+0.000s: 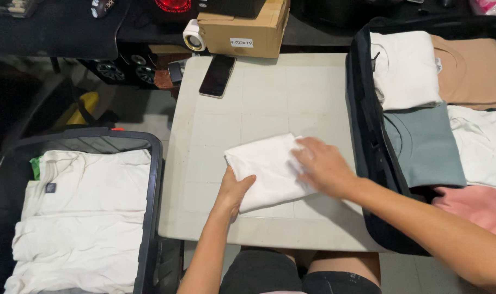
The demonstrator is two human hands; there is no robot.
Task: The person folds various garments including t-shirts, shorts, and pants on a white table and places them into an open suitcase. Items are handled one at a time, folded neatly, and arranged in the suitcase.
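A: What's under the hands?

B: A folded white shirt (269, 169), a flat rectangle on the pale table (248, 92). Its long axis runs slantwise, from the corner just beyond the left hand (234, 190) down toward the person's side beneath the right hand (324, 166). One short edge faces the left hand, the other lies hidden under the right palm.

A: How are the hands set?

B: The left hand pinches the near edge, thumb on top of the cloth and fingers tucked below it, so it is clamped on the shirt. The right hand lies flat and spread on the shirt's far end, fingers apart, pressing rather than gripping.

A: And around them?

B: Just past the right wrist stands an open dark suitcase (367, 158) with folded garments: a white one (406, 68) furthest from the hand, a tan one (471, 71) beside that, a grey-green one (425, 144) nearest the wrist, another white one (482, 144) behind it, and a pink one (471, 207) along the forearm. Well off from the left hand, beyond the table edge, a dark bin (152, 190) holds a heap of white clothes (79, 212).

A: Anything ahead of the hands?

B: A black phone (217, 75) lies near the table's far edge, with a cardboard box (242, 30) behind it.
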